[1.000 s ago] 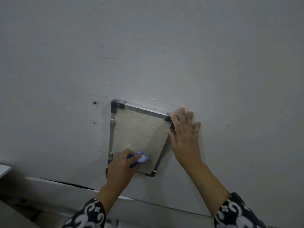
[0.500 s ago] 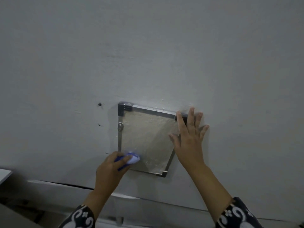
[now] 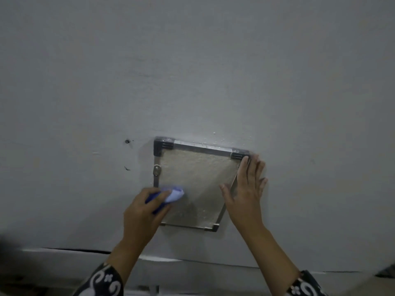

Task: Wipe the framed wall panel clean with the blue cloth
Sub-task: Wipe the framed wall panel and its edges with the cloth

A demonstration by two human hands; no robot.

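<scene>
- The framed wall panel (image 3: 196, 184) is fixed to the grey wall (image 3: 213, 71), low in the head view, with its top edge tilted down toward the right.
- The left hand (image 3: 143, 212) has its fingers curled round the blue cloth (image 3: 171, 194) and presses it onto the panel at its left edge, a little below the middle of that side and just under the small metal latch (image 3: 157, 170).
- From that hand, the unwiped-looking run of the textured face lies up and to the right; the lower stretch toward the bottom right corner shows beads of wet.
- The right hand (image 3: 245, 193) lies flat with straight fingers along the panel's right edge, fingertips near the top right corner bracket (image 3: 239, 154), thumb resting on the textured face. It holds nothing and seems to steady the frame.
- The left hand is the one nearer the cloth's work; a sweep across would travel toward the right hand, so I judge the right thumb may need to clear off the face.
- Count: one panel, one cloth, one latch plainly seen on the left rail, three corner brackets in view (the fourth is behind the left hand), two hands.
- Two small dark marks (image 3: 127, 141) sit on the wall left of the panel.
</scene>
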